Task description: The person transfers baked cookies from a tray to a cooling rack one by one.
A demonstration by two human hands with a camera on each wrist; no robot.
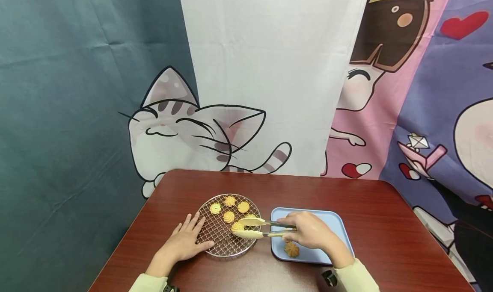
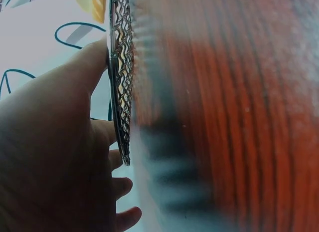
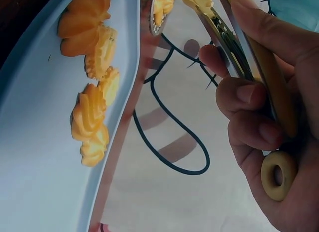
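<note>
My right hand (image 1: 310, 230) grips a pair of kitchen tongs (image 1: 248, 234) with cream-coloured tips, reaching left from over the tray. The tips stand on either side of a yellow piped cookie (image 1: 237, 226) on the round wire rack (image 1: 223, 245); whether they pinch it I cannot tell. Several other cookies (image 1: 229, 216) lie on the rack, one partly behind the tongs. With fingers spread, my left hand (image 1: 185, 240) rests at the rack's left rim. In the left wrist view, its thumb (image 2: 92, 62) touches the rim.
A blue tray (image 1: 317, 258) sits right of the rack, under my right hand. One browner cookie (image 1: 292, 249) shows near its front left; the right wrist view shows several cookies (image 3: 89, 112) there. Behind the brown table (image 1: 289, 189) hang printed cloths (image 1: 269, 69).
</note>
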